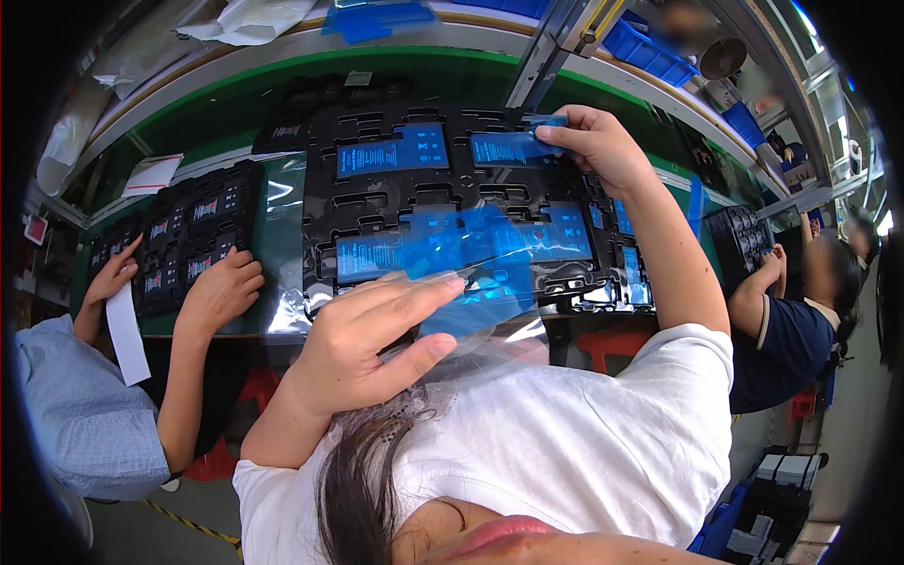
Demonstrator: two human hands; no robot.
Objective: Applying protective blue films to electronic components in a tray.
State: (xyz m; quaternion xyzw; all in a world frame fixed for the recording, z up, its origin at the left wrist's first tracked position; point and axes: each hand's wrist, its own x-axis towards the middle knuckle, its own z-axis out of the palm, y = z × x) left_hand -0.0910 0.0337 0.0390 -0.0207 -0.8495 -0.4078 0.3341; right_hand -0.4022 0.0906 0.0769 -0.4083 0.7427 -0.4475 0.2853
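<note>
Fingers (426,299) of the left hand (363,348) are lying extended and close together, thumb tucked beneath, pinching the near edge of a clear film sheet (490,325) with blue-tinted patches. The sheet is hanging between that hand and the near edge of the black moulded tray (377,193), partly draping over the tray's near row. Judgement: the film is looking very light, limp and thin; it is curling and catching glare, so it will likely flutter, crease or cling to itself. Gripping it at an edge or corner, with the surface kept taut, seems the safest hold.

The right hand (593,141) is reaching to the far right of the tray, thumb and forefinger closed on a small blue tab (544,122) at the end of a blue labelled rectangular piece (504,149). The tab is looking thin and flexible, probably a peel-off liner; a firm pinch at its free end would suit it.

More blue labelled pieces (391,153) are sitting in the tray's recesses, in far and near rows. The tray is resting on a green counter (235,113).

At the left, another person's hands (221,292) are resting on a second black tray (188,235). At the far right, a further person (786,320) is working at another tray.
</note>
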